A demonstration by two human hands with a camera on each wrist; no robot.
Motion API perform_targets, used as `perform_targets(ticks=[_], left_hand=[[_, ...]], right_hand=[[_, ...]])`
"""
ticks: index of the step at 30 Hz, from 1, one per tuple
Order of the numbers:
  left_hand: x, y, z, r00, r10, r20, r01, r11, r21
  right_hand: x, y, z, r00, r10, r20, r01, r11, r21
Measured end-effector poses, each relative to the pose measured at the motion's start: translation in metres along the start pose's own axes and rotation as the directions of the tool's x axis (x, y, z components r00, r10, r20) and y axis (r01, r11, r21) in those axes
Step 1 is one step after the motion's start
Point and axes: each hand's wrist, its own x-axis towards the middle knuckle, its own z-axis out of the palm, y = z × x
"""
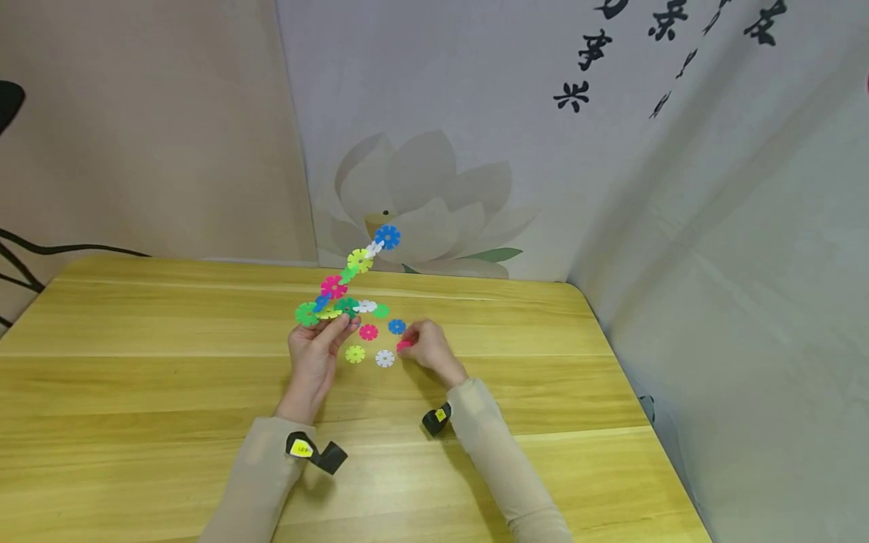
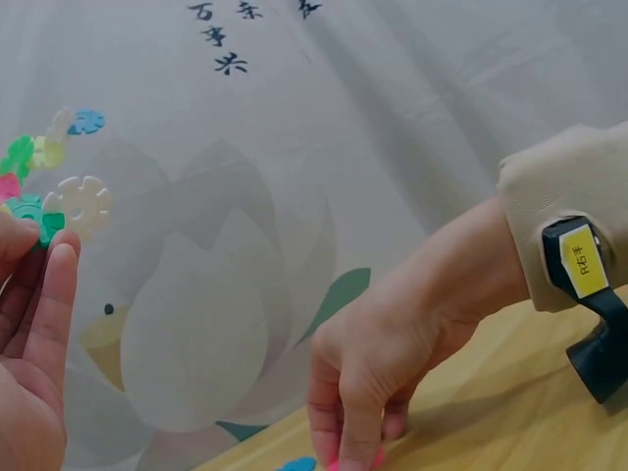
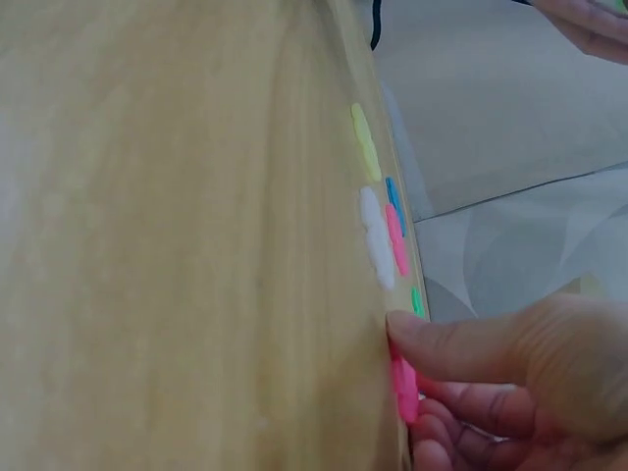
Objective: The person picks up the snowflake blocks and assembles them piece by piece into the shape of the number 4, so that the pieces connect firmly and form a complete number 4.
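Observation:
My left hand [image 1: 315, 358] holds up a bent chain of interlocked plastic snowflake discs, its thumb and fingers gripping near the dark green disc [image 1: 347, 305]. One arm of the chain slants up through pink and yellow to a blue disc [image 1: 388, 237]. The shorter arm ends in a white disc [image 2: 83, 206]. Low over the tabletop, my right hand [image 1: 431, 351] pinches a pink snowflake disc [image 3: 405, 388] between thumb and fingers. Loose on the table between the hands lie a pink disc [image 1: 369, 332], a yellow disc [image 1: 355, 354] and a white disc [image 1: 385, 358].
Beyond these lie a loose blue disc [image 1: 397, 326] and a loose green disc [image 1: 382, 310]. The wooden table [image 1: 170, 437] ends at a curtain [image 1: 434, 90] printed with a lotus. Black cables [image 1: 81, 247] hang past the left back corner.

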Motion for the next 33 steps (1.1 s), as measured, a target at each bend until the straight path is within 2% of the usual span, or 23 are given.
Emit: perform_targets(ticks=[5,12,18,21,24,28,31,33], left_hand=[[0.0,0.0,-0.001,1.0,-0.001,0.003,0.001,1.0,-0.003],[0.002,0.0,-0.002,1.0,-0.004,0.009,0.004,1.0,0.013],[0.001,0.0,-0.003,1.0,-0.009,0.006,0.008,0.999,0.038],[0.001,-0.001,-0.003,1.0,-0.003,0.009,0.003,0.999,0.039],[0.001,-0.001,-0.003,1.0,-0.003,0.016,0.003,1.0,0.02],[0.0,-0.002,-0.003,1.0,-0.009,0.022,0.009,1.0,0.006],[0.0,-0.002,-0.002,1.0,-0.015,0.024,0.014,1.0,0.015],[0.001,-0.003,-0.002,0.999,-0.02,0.027,0.019,1.0,0.021]], right_hand=[[0.001,0.002,-0.002,1.0,0.029,0.001,-0.029,0.999,-0.02],[-0.003,0.013,-0.005,0.999,0.046,0.015,-0.048,0.982,0.184],[-0.008,0.016,-0.011,0.996,0.069,0.052,-0.081,0.958,0.275],[-0.01,0.014,-0.015,0.998,0.067,0.023,-0.071,0.941,0.331],[-0.015,0.006,-0.021,0.999,0.031,-0.039,-0.01,0.895,0.446],[-0.024,-0.01,-0.029,0.988,-0.058,-0.142,0.131,0.799,0.588],[-0.031,-0.023,-0.032,0.963,-0.145,-0.225,0.256,0.744,0.617],[-0.034,-0.032,-0.032,0.936,-0.207,-0.286,0.345,0.707,0.618]])
